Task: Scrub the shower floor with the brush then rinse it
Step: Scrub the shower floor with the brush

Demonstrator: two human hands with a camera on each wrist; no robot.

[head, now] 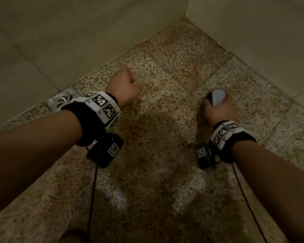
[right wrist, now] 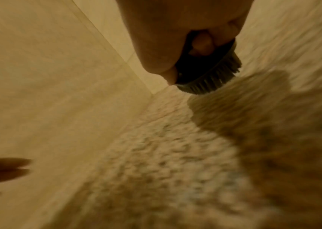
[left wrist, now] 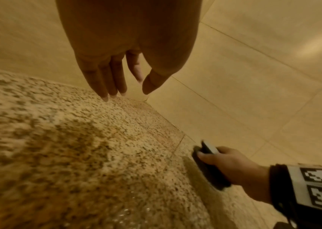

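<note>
Granite floor (head: 174, 55), speckled and wet, fills most of the head view, running up to a corner of pale wall tiles (head: 63, 32) at about one o'clock. A glistening, foamy patch lies toward six o'clock, while the stone toward the corner looks duller and rust-tinted (probably the part that most needs work). A metal drain (head: 60, 101) sits against the wall at nine o'clock, half hidden by the left wristband.

The right hand (head: 220, 109) is at three o'clock, its fingers wrapped round the brush (head: 218, 97), a dark-bodied scrubber with a pale top. In the right wrist view the bristles point down at the stone and seem to touch it or hang just above; the blur there makes it hard to say which.

The left hand (head: 123, 85) hovers near the centre, holding nothing; the left wrist view shows its fingers hanging loose and nearly straight, thumb a little apart.

My reading is that scrubbing is under way and unfinished. The corner stretch remains, and the rinse has not begun: no hose or shower head is in sight.
</note>
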